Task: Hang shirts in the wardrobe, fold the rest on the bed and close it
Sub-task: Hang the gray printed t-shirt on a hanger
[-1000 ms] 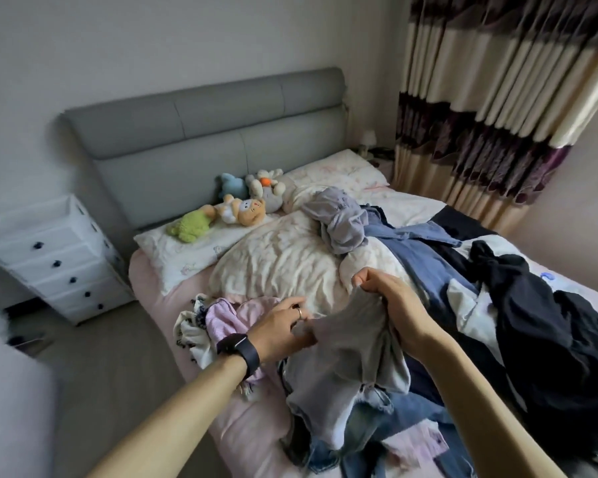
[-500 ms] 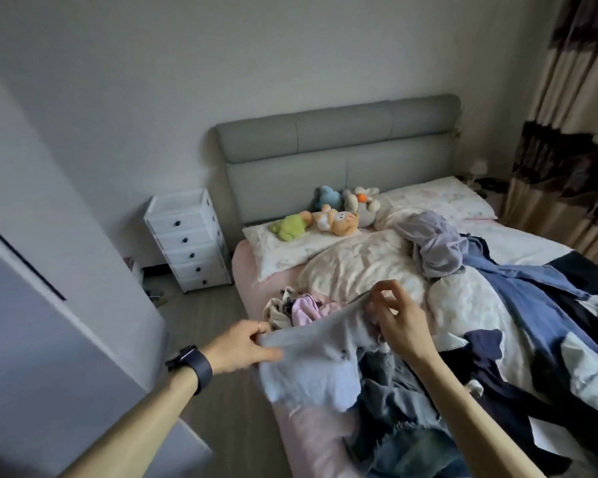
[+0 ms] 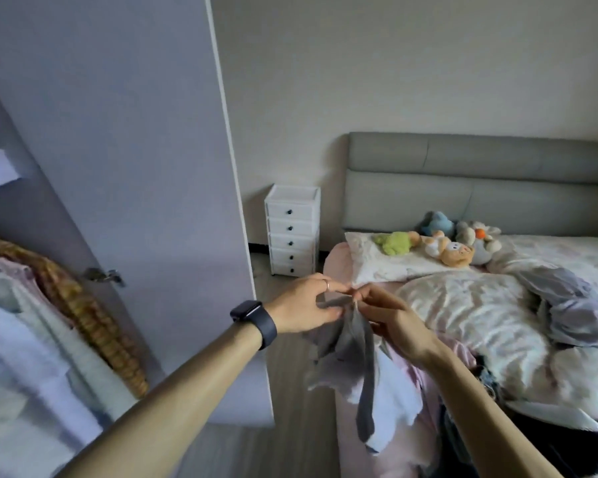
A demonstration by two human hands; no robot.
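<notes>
With fingers (image 3: 337, 288) of left hand (image 3: 304, 308) and right hand (image 3: 392, 320) curled, pinched one grey garment (image 3: 354, 343) by its top edge, dangling over the near corner of the bed (image 3: 335, 258). Had one open wardrobe door (image 3: 135, 167) at left, one white five-drawer chest (image 3: 292, 229) beyond, four plush toys (image 3: 446, 248) rightward.

The grey garment (image 3: 356, 336) is seen as soft matt cloth, the wardrobe door (image 3: 135, 167) as smooth and matt, the drawer unit (image 3: 292, 220) as white plastic.

Dim soft daylight from the right, slight motion blur, wide-angle bending at edges
</notes>
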